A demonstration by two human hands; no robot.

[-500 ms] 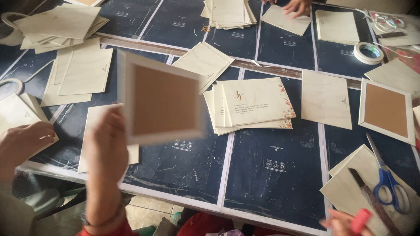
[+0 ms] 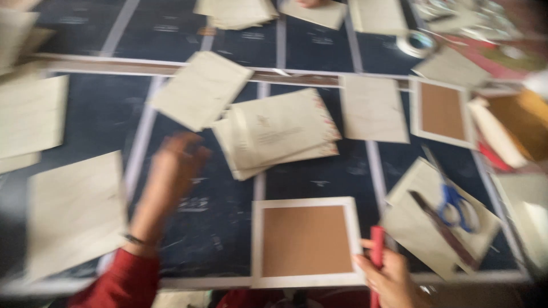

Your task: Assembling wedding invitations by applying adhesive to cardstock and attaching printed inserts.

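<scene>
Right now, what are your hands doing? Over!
Left hand lifted, empty, above the dark table. Right hand holds a red stick, touching the brown square card. Envelope pile beyond.

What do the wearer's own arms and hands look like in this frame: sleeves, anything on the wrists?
Both hands are bare, no gloves. The left hand comes from a red sleeve ending near the wrist, with a thin dark band just above the cuff. The right hand shows no sleeve or wristwear within view. Motion blur hides finer detail.
</scene>
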